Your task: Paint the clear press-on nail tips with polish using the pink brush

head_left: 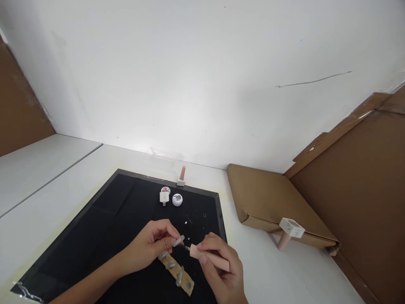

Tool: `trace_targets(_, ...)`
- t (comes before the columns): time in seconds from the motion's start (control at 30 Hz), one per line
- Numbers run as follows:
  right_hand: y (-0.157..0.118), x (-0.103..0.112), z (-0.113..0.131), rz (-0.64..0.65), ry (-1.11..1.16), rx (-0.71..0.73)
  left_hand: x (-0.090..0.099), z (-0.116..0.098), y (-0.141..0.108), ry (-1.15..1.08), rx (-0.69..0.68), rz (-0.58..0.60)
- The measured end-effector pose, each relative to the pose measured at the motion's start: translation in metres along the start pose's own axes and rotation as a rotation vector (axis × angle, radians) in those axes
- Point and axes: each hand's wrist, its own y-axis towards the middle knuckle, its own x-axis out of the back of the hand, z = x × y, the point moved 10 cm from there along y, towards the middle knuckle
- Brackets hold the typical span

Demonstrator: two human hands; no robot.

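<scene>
The left hand (161, 244) pinches a small, pale, translucent nail-shaped piece (179, 240) between thumb and fingers, its free end pointing toward the right hand (221, 264). The right hand is closed around a pink brush handle (210, 257); the dark, thin brush tip (187, 248) reaches out to the left hand's side, close to the pale piece, though whether the two touch is hard to tell. Just below the left hand's fingertips, and to the left of the right hand, a tan strip (177, 274) lies at a slant on the black mat (110, 215), carrying several more nail-shaped pieces (179, 276), one of them long and clear. Beyond both hands, on the mat, are a square white bottle (164, 197), a round container with a reddish top (166, 191) partly covered by it, and a round white jar (177, 199) just to their right. Farther out from the hands, at the mat's far edge, a white-based bottle with a pink cap (182, 177) is visible. Past the right hand, on its outer side, another bottle with a pink cap (289, 230) appears beside a flat cardboard box (278, 198) on the white table (262, 266).
</scene>
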Motion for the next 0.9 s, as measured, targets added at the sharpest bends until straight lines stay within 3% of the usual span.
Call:
trace_targets(0.3, 0.000, 0.008, -0.011, -0.093, -0.063, -0.060, 0.000, -0.001, -0.001, 0.051, -0.044, 0.014)
trace_targets(0.57, 0.001, 0.001, 0.001, -0.024, -0.022, 0.012, 0.003, -0.001, -0.001, 0.088, -0.051, -0.007)
trace_targets(0.77, -0.002, 0.007, -0.008, -0.101, -0.071, -0.043, 0.003, -0.001, -0.001, 0.105, -0.049, -0.008)
trace_targets(0.9, -0.001, 0.006, -0.005, -0.078, -0.059, -0.018, 0.005, 0.000, -0.001, 0.105, -0.041, -0.029)
